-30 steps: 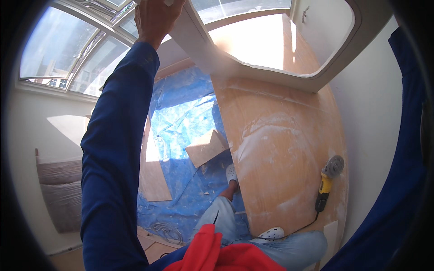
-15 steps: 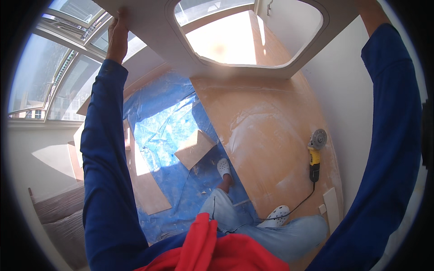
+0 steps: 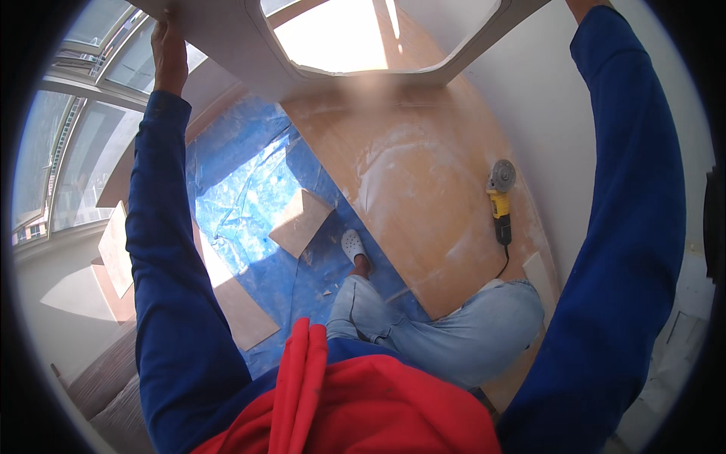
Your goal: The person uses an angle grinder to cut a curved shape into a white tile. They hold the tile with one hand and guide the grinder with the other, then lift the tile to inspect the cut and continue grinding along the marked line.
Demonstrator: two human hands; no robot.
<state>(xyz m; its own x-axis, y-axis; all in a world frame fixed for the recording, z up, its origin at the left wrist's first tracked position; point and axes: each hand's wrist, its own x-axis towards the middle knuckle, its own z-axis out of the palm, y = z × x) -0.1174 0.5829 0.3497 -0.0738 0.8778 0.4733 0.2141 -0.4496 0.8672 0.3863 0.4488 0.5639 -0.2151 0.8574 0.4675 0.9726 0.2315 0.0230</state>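
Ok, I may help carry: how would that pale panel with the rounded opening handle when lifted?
The pale panel seems stiff, showing no obvious sag; perhaps light, with so much cut away; possibly weaker along its narrow lower strip.

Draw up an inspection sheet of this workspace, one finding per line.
Surface: wooden board, marked with whitish smears.
Thing in hand: pale panel with a rounded opening.
Clutter: wood offcut on the blue sheet; angle grinder lying on the board.
Hands: left hand holds the panel's left edge; right hand out of frame, only its wrist showing.
Cables: grinder's dark cord runs toward the bent leg.
Surroundings: windows left, white wall right.
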